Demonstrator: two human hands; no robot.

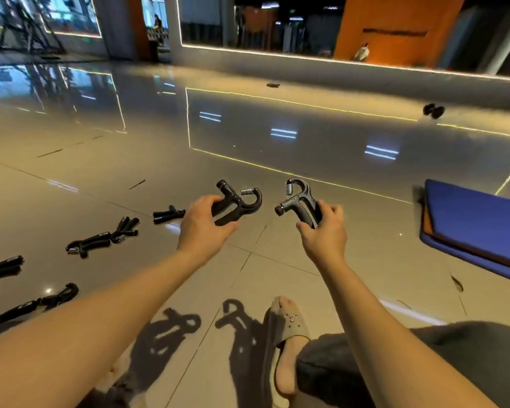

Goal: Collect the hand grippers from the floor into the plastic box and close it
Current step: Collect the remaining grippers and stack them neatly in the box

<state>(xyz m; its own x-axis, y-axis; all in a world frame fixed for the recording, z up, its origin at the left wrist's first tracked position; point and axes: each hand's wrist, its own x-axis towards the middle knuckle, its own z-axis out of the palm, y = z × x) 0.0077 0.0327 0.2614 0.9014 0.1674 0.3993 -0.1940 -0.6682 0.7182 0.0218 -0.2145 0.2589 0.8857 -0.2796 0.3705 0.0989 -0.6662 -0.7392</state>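
Two hand grippers are lifted off the floor (106,178), one clasped in the left hand (202,223), one in the right hand (324,228). Several more (100,238) lie left; no plastic box is visible, so collection seems barely started.

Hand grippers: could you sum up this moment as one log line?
left hand: holds hand gripper | right hand: holds second gripper | more grippers on floor | plastic box: not in view

Bare forearms, no sleeves; dark grey trousers (424,363); beige slipper (286,325).
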